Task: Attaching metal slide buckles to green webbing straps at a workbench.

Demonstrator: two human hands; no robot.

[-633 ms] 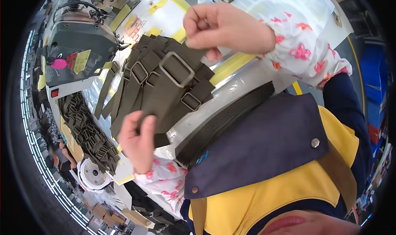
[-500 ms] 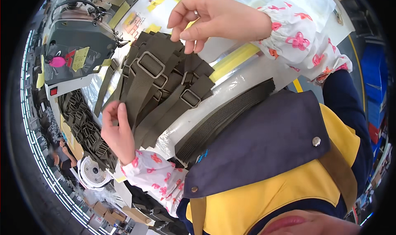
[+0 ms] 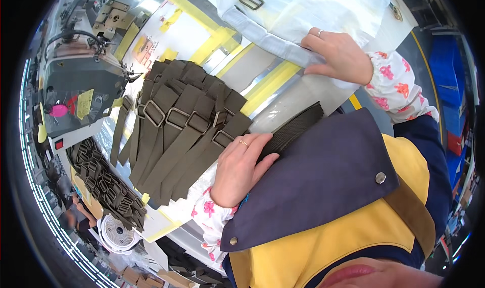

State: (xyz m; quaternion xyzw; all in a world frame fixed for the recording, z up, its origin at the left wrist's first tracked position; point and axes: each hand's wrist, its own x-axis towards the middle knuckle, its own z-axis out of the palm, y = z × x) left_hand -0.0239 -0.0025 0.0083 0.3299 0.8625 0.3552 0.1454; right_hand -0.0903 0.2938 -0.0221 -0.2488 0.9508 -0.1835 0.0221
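My left hand rests at the left end of a bundle of dark webbing straps, fingers stretched and thumb apart. This bundle lies along the table edge against my apron. Over the rim of a white plastic bag is my right hand, fingers spread, with nothing visible in it. Two metal slide buckles lie on or in that bag. Left of my left hand, a fanned pile of olive-brown straps with metal buckles covers the table.
A grey sewing machine stands at the left. More buckled straps hang in a heap below it, near a white fan. Yellow tape strips cross the tabletop. Blue bins stand at the far right.
My left hand has moved right, from the fanned strap pile to the webbing bundle. My right hand has gone right and down to the white bag's edge. A lifted buckled strap now lies on the pile.
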